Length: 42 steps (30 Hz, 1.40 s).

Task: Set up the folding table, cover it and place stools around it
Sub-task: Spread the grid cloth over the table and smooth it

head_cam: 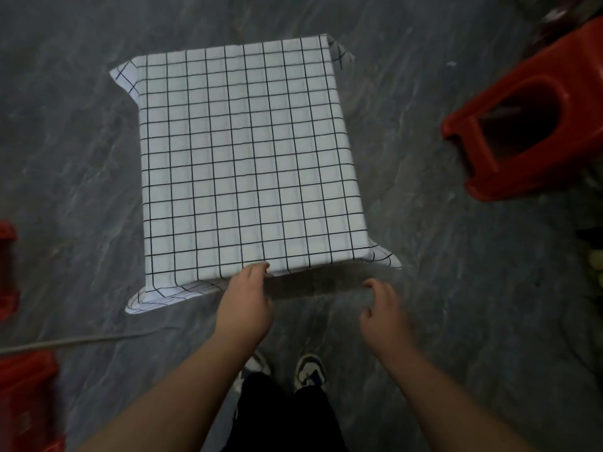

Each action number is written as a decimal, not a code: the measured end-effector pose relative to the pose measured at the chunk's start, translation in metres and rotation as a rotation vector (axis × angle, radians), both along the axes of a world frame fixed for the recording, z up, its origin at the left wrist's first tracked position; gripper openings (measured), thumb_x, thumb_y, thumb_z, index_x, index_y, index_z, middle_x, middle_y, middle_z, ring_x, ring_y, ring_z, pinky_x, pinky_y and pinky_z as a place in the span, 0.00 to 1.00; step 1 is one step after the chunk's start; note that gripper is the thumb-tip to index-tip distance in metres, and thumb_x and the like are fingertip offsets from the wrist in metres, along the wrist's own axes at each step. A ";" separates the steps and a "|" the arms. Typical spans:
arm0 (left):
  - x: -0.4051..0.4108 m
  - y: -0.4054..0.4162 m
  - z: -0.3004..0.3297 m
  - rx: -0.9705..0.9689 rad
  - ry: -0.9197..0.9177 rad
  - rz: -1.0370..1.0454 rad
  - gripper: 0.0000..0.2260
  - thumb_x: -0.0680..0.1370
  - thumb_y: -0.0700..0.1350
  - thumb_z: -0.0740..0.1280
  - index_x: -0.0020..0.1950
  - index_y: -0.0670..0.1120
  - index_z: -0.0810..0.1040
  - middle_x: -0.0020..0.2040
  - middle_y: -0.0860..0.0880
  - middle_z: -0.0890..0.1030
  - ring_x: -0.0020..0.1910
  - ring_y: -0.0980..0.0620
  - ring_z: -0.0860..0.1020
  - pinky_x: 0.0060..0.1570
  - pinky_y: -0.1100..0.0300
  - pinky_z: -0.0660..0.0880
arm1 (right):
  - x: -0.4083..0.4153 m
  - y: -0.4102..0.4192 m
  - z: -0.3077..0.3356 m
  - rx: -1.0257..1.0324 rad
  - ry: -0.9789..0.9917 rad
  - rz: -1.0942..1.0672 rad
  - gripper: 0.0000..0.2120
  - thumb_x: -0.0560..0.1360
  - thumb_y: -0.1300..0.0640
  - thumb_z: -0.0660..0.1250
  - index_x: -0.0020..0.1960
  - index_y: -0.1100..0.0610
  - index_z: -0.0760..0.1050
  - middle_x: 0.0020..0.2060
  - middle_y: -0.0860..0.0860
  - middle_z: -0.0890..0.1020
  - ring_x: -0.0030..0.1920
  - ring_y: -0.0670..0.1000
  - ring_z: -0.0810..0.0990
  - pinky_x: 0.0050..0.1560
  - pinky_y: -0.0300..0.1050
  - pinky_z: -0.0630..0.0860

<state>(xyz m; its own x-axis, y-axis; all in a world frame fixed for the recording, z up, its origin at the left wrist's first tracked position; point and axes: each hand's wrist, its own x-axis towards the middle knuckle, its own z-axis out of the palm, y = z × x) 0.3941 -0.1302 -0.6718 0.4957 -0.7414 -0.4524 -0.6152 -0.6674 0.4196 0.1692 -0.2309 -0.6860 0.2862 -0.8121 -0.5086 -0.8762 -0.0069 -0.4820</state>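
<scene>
Worktop: the folding table stands open on the grey stone floor (81, 158), wholly hidden under the cloth, so its legs and catches cannot be seen
Cloth: white checked tablecloth (248, 158) lies flat and smooth over the top, its corners flaring out; the near edge looks tucked or lifted rather than hanging down
Left hand: left hand (244, 305) is at the middle of the near edge, fingers (257, 269) bent over the hem and pinching or pressing it; the thumb is hidden, so how firm the hold is I cannot tell
Right hand: right hand (381, 311) hovers just off the near edge, apart from the cloth, fingers loosely curled and holding nothing
Stools: one red stool (528, 119) is tipped on its side well to the right of the worktop; parts of two more red stools (6, 269) (26, 399) show at the left border, the nearer one blurred
Feet: the person's shoes (310, 370) are close to the near edge
Stage: table up and covered, judging by how things lie; stools not yet set round it
Risk, cloth: a one-sided tug by the left hand could drag the cloth askew and bare the far edge
Risk, table: leaning on the near edge could tip or fold a light table if its legs are not locked
Risk, stools: the tipped stool must be righted first; swinging it in could snag a flared corner and pull the cloth off
</scene>
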 end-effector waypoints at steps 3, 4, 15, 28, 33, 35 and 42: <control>0.010 -0.001 -0.016 -0.040 -0.143 -0.018 0.29 0.73 0.37 0.66 0.75 0.43 0.66 0.73 0.41 0.69 0.73 0.42 0.65 0.73 0.46 0.63 | 0.011 -0.002 -0.011 -0.117 -0.001 0.103 0.31 0.68 0.69 0.67 0.71 0.60 0.70 0.70 0.58 0.72 0.71 0.61 0.68 0.73 0.54 0.63; 0.015 -0.001 -0.022 -0.033 -0.192 -0.053 0.32 0.73 0.39 0.68 0.76 0.44 0.64 0.75 0.41 0.67 0.76 0.41 0.62 0.75 0.45 0.60 | 0.018 -0.002 -0.012 -0.146 -0.017 0.163 0.33 0.69 0.68 0.68 0.73 0.59 0.68 0.73 0.58 0.68 0.75 0.61 0.63 0.75 0.54 0.58; 0.085 0.009 -0.076 0.165 -0.332 -0.312 0.45 0.76 0.67 0.63 0.81 0.54 0.39 0.81 0.44 0.39 0.78 0.43 0.34 0.73 0.35 0.36 | 0.123 -0.033 -0.050 -0.320 0.215 0.851 0.47 0.75 0.42 0.66 0.80 0.49 0.37 0.80 0.54 0.38 0.79 0.58 0.35 0.75 0.67 0.42; 0.113 0.019 -0.088 0.188 -0.270 -0.325 0.48 0.74 0.49 0.72 0.80 0.60 0.39 0.82 0.45 0.43 0.80 0.43 0.38 0.69 0.26 0.40 | 0.121 -0.049 -0.068 -0.385 0.282 0.857 0.48 0.71 0.52 0.72 0.81 0.47 0.45 0.81 0.53 0.47 0.80 0.58 0.44 0.75 0.69 0.46; 0.105 0.016 -0.084 0.218 -0.256 -0.243 0.54 0.70 0.47 0.76 0.79 0.61 0.37 0.81 0.47 0.44 0.80 0.44 0.39 0.70 0.27 0.41 | 0.122 -0.050 -0.060 -0.354 0.264 0.829 0.49 0.70 0.57 0.72 0.81 0.47 0.45 0.81 0.53 0.48 0.80 0.58 0.45 0.75 0.69 0.47; 0.101 0.014 -0.079 0.243 -0.249 -0.221 0.55 0.70 0.49 0.76 0.79 0.61 0.35 0.80 0.47 0.40 0.79 0.44 0.36 0.70 0.27 0.39 | 0.120 -0.050 -0.054 -0.359 0.255 0.803 0.49 0.68 0.59 0.72 0.81 0.48 0.47 0.81 0.54 0.49 0.80 0.58 0.46 0.74 0.70 0.48; 0.110 0.019 -0.077 0.287 -0.251 -0.170 0.49 0.74 0.61 0.70 0.77 0.62 0.31 0.80 0.47 0.34 0.78 0.43 0.33 0.69 0.25 0.41 | 0.098 -0.056 -0.064 -0.361 0.312 0.784 0.50 0.66 0.57 0.74 0.81 0.50 0.50 0.80 0.56 0.51 0.80 0.61 0.47 0.74 0.71 0.51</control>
<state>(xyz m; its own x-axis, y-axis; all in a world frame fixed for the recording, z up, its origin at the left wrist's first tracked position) 0.5042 -0.1115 -0.7488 0.4982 -0.6833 -0.5337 -0.7861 -0.6157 0.0544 0.2672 -0.2869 -0.7500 0.7145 -0.5681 -0.4083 -0.6472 -0.7584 -0.0772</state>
